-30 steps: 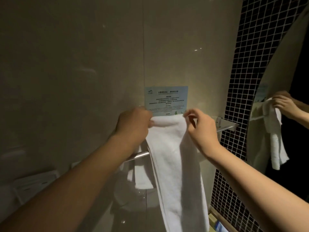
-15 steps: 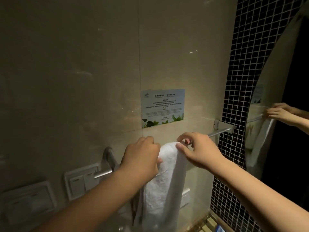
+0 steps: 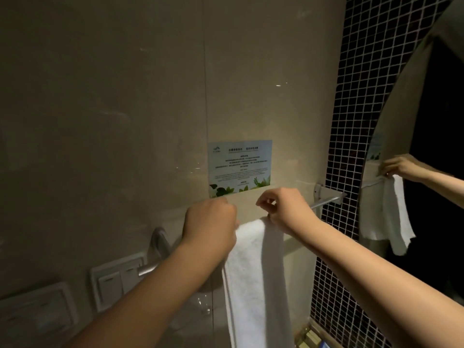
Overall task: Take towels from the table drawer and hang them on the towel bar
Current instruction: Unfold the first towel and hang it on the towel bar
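Observation:
A white towel (image 3: 253, 267) hangs folded over the chrome towel bar (image 3: 324, 202) on the beige wall and drops past the bottom of the frame. My left hand (image 3: 211, 222) grips the towel's top fold at its left edge, on the bar. My right hand (image 3: 283, 209) sits at the top right edge of the towel, with thumb and fingertips pinched together just above the bar; whether it still holds cloth is unclear. The bar's left bracket (image 3: 159, 241) and right bracket (image 3: 320, 190) show on either side.
A printed notice (image 3: 239, 168) is stuck on the wall above the bar. Wall switches (image 3: 118, 280) sit low at the left. Black mosaic tiles (image 3: 351, 121) and a mirror (image 3: 426, 146), which reflects hand and towel, fill the right side.
The towel was lowered from in front of the notice onto the bar. Both hands came down with it and now rest at its top fold; the view has shifted slightly.

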`<state>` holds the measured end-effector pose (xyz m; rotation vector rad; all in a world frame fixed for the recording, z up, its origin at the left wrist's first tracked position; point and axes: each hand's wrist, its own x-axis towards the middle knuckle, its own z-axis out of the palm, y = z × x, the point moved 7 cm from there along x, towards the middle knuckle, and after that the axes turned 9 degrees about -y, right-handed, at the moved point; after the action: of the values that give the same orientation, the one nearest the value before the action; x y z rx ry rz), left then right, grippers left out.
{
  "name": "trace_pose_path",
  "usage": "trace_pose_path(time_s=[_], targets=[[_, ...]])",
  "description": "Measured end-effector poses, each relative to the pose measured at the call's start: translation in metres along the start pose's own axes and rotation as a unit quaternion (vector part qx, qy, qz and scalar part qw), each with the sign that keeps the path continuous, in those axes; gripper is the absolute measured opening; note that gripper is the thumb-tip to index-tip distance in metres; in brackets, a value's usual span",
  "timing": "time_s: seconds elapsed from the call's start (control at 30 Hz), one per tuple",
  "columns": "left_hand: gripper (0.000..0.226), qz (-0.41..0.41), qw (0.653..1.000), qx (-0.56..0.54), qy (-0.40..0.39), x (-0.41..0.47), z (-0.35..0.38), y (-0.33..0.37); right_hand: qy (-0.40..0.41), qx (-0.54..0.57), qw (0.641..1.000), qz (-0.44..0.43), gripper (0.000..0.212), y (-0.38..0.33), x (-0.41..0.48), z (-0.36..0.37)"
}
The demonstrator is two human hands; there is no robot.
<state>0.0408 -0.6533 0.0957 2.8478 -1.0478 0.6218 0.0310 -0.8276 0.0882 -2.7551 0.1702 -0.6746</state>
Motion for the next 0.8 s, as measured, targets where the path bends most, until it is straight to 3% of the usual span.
trace_pose_path(time_s=[0.17, 0.33, 0.5, 0.67, 0.77, 0.8], targets=[[0.04, 0.006, 0.995, -0.061, -0.075, -0.005, 0.013, -0.001, -0.018, -0.003, 0.999, -0.039, 0.015, -0.008, -0.017, -0.003], [0.023, -0.009, 0.989, -0.129, -0.067, -0.003, 0.015, -0.003, -0.104, 0.006, 0.993, -0.055, 0.063, -0.007, -0.03, 0.002], [0.021, -0.008, 0.994, -0.097, -0.053, 0.003, 0.017, -0.001, -0.058, -0.063, 0.989, -0.121, 0.018, -0.016, -0.028, 0.004], [0.02, -0.022, 0.997, -0.062, -0.049, 0.014, 0.006, -0.012, 0.069, -0.082, 0.99, -0.095, 0.021, -0.019, -0.015, -0.024], [0.023, -0.057, 0.996, -0.044, -0.056, 0.017, 0.002, -0.025, 0.025, -0.026, 0.998, -0.043, 0.002, -0.02, -0.006, -0.018], [0.024, -0.065, 0.995, -0.034, -0.068, 0.016, 0.005, -0.029, 0.007, -0.035, 0.999, -0.035, 0.011, -0.022, -0.007, -0.013]])
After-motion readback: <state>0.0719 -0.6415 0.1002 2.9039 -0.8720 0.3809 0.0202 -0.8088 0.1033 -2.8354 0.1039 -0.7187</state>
